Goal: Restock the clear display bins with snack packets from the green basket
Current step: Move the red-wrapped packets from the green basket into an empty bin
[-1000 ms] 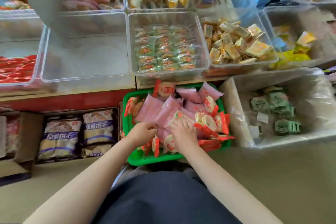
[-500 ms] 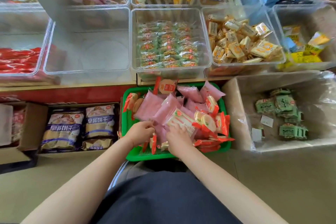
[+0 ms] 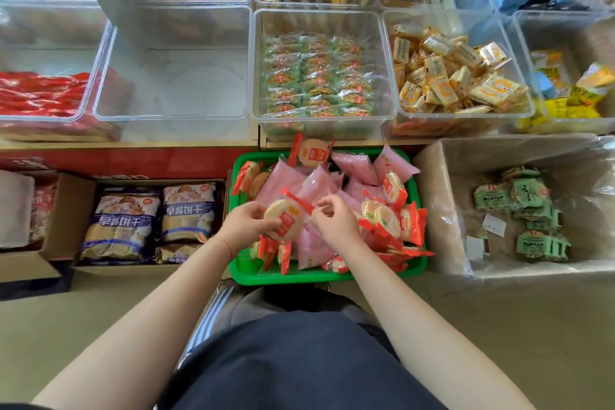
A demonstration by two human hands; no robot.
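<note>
Green plastic basket [image 3: 253, 271] sits on floor below shelf edge, centre frame, piled w/ pink packets [image 3: 283, 181] and red-edged round cracker packets [image 3: 387, 220]. Both hands over its near-left part. Left hand [image 3: 244, 221] grips a round pale cracker packet w/ red label [image 3: 283, 220], raised just above the pile. Right hand [image 3: 336, 223] just beside it, fingers curled, pinching the packet's red wrapper end [image 3: 299, 201].

Vs 0.5 s ago: hands were lower, digging in the pile, no packet lifted; now one is up between them.

Empty clear plastic bin [image 3: 173, 76] on shelf up-left of basket; clear bin w/ green-wrapped packets [image 3: 319, 76] directly above basket. Both well apart from hands.
</note>
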